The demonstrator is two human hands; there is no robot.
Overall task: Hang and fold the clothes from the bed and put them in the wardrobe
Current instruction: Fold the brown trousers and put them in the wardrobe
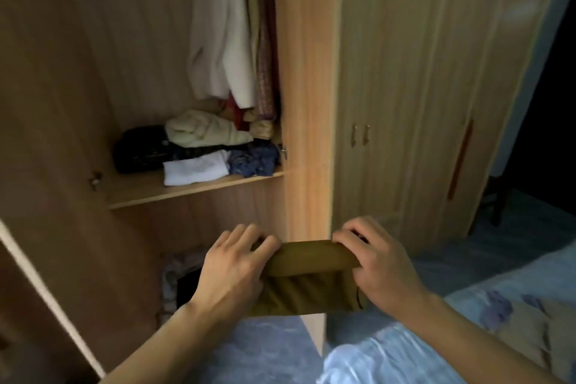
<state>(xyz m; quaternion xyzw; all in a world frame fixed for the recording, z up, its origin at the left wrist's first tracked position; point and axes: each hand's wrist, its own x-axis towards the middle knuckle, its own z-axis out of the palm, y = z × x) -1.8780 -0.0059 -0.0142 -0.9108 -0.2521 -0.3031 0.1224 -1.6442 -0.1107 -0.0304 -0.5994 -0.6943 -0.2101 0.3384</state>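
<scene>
Wooden wardrobe [307, 78] stands open in a dim bedroom, pale garments [223, 25] hanging above a shelf [187, 188] stacked with folded clothes [199, 150]. In front of it, a folded brown garment [307, 277] is held up between both hands: the left hand [232, 271] grips its left edge, the right hand [378, 268] pinches its right edge. Blue bedding [405, 349] lies below at the right.

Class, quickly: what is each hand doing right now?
Left hand: holds the folded brown garment by its left end.
Right hand: holds its right end.
</scene>
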